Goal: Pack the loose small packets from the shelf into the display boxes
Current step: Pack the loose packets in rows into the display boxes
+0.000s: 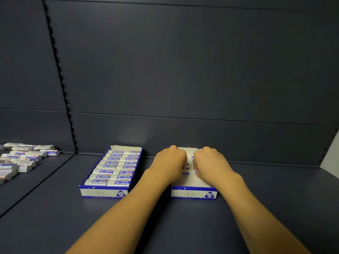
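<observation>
Two blue-and-white display boxes marked 2B stand on the dark shelf. The left box [103, 193] is packed with two columns of white small packets [117, 167]. The right box [192, 194] has a bare white front part, and a few packets [189, 165] show between my hands at its back. My left hand [169, 161] and my right hand [211, 161] both reach into the right box, fingers curled down onto those packets. Whether either hand grips a packet is hidden by the knuckles.
A heap of loose small packets [23, 158] lies on the neighbouring shelf section at far left, beyond a seam in the shelf. A slotted upright [60, 74] runs up the dark back panel. The shelf's right end [328, 158] meets a pale wall.
</observation>
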`<move>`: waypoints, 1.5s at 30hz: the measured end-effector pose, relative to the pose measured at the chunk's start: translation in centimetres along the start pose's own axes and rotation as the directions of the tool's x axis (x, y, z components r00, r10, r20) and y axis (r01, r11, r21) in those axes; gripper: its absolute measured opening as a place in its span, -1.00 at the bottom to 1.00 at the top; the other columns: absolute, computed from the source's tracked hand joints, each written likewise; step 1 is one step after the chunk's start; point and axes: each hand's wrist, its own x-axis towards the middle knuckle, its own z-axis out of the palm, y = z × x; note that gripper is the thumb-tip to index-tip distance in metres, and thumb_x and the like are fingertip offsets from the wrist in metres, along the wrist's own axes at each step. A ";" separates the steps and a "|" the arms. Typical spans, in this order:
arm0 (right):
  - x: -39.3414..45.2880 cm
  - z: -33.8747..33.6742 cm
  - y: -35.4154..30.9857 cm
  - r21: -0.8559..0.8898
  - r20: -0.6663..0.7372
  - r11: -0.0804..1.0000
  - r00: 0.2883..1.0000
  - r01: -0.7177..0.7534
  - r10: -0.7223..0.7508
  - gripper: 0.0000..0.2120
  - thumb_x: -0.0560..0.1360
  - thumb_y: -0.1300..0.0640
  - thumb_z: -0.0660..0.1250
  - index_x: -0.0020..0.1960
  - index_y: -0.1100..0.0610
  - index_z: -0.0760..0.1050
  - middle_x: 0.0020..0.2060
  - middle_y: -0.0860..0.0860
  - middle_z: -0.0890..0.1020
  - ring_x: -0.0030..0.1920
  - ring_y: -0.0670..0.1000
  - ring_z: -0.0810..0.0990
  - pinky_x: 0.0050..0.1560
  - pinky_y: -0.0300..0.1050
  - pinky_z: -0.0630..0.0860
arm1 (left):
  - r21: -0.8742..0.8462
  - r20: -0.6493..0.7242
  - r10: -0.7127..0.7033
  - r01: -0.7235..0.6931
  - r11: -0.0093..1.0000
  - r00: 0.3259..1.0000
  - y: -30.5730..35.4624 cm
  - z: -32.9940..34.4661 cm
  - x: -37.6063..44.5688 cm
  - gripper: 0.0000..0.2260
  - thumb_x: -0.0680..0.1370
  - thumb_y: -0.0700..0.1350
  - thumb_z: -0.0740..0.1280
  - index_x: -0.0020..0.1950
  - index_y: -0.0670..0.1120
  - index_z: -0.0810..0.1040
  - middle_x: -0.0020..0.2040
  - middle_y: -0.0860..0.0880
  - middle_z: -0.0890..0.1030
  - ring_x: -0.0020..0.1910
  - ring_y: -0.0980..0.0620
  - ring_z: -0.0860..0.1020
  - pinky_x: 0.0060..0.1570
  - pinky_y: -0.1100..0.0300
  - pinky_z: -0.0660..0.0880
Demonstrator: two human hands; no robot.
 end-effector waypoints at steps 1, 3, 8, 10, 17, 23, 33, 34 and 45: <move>-0.2 -0.2 -0.2 -0.007 -0.002 1.000 1.000 0.001 -0.001 -0.93 0.53 0.20 0.39 0.01 0.10 0.57 0.02 0.10 0.60 -0.19 0.05 0.44 -0.18 -0.13 0.45 | 0.041 -0.009 0.004 -0.004 0.999 1.000 0.3 -0.2 -0.2 -0.83 0.55 -0.16 0.39 0.13 -0.06 0.65 0.08 -0.11 0.58 -0.01 -0.11 0.59 -0.04 0.06 0.57; -0.6 -0.5 -0.5 -0.021 -0.001 1.000 1.000 0.014 -0.014 -0.91 0.53 0.24 0.36 -0.01 0.09 0.51 0.04 0.12 0.58 -0.14 0.08 0.49 -0.18 -0.10 0.42 | 0.130 -0.016 0.015 -0.013 0.991 1.000 1.1 -0.7 -0.6 -0.85 0.56 -0.17 0.36 0.11 -0.08 0.63 0.07 -0.12 0.59 -0.02 -0.12 0.60 -0.17 0.09 0.46; -1.3 -1.7 -0.1 0.030 0.023 0.999 0.999 0.045 -0.046 -0.76 0.53 0.23 0.35 0.19 0.12 0.56 0.14 0.13 0.54 0.08 0.16 0.60 -0.11 -0.06 0.45 | 0.106 0.027 -0.012 0.009 0.994 1.000 1.7 -2.3 -1.2 -0.83 0.56 -0.16 0.37 0.14 -0.09 0.62 0.12 -0.13 0.59 0.03 -0.14 0.60 -0.15 0.07 0.45; -1.5 -2.9 0.7 0.093 0.017 0.995 0.999 0.032 -0.034 -0.71 0.51 0.20 0.38 0.22 0.09 0.59 0.14 0.12 0.56 0.05 0.15 0.62 -0.08 -0.05 0.53 | -0.008 0.002 -0.028 0.028 1.000 1.000 1.2 -3.4 -1.4 -0.79 0.56 -0.11 0.39 0.19 -0.04 0.65 0.15 -0.09 0.62 0.06 -0.10 0.61 -0.01 0.04 0.57; -2.2 -6.9 2.5 0.216 -0.047 0.976 0.998 0.043 -0.033 -0.85 0.48 0.15 0.40 0.05 0.06 0.64 -0.04 0.04 0.67 -0.10 0.05 0.64 -0.16 -0.06 0.61 | -0.040 -0.082 -0.166 0.163 0.986 0.983 -3.1 -8.4 -4.7 -0.79 0.57 -0.16 0.31 0.15 -0.02 0.66 0.10 -0.08 0.66 0.03 -0.11 0.62 0.08 -0.05 0.60; -2.8 -7.0 -0.4 0.179 -0.018 0.974 0.991 0.136 -0.135 -0.86 0.51 0.13 0.39 0.06 0.10 0.60 -0.07 0.04 0.66 -0.12 0.03 0.64 -0.15 -0.10 0.60 | 0.025 -0.068 -0.283 0.285 0.958 0.957 -5.7 -10.0 -9.6 -0.76 0.57 -0.19 0.27 0.15 -0.04 0.66 0.09 -0.08 0.67 0.00 -0.13 0.64 0.03 -0.05 0.63; -3.3 -8.5 -8.7 0.160 -0.007 0.954 0.967 0.254 -0.256 -0.79 0.46 0.17 0.33 0.07 0.10 0.62 0.01 0.06 0.63 -0.05 0.11 0.64 -0.16 -0.07 0.54 | 0.101 -0.052 -0.462 0.465 0.880 0.885 -10.7 -12.2 -17.8 -0.78 0.57 -0.08 0.31 0.13 0.07 0.69 0.12 -0.07 0.66 0.04 -0.13 0.63 0.02 0.01 0.61; -3.4 -8.8 -9.7 0.165 -0.007 0.949 0.962 0.269 -0.272 -0.80 0.47 0.16 0.34 0.08 0.09 0.62 0.02 0.06 0.62 -0.04 0.11 0.64 -0.15 -0.07 0.53 | 0.111 -0.050 -0.480 0.483 0.869 0.876 -11.3 -12.6 -18.6 -0.77 0.56 -0.08 0.30 0.15 0.08 0.68 0.14 -0.07 0.65 0.07 -0.14 0.62 0.04 0.01 0.60; -5.0 -10.7 -21.9 0.233 0.020 0.913 0.937 0.336 -0.350 -0.67 0.44 0.28 0.29 0.18 0.18 0.58 0.07 0.13 0.60 -0.01 0.15 0.64 -0.04 0.01 0.64 | 0.162 -0.055 -0.549 0.550 0.819 0.834 -19.3 -15.4 -28.1 -0.83 0.57 -0.04 0.30 0.05 0.03 0.68 0.12 -0.06 0.62 0.00 -0.14 0.61 -0.07 0.05 0.59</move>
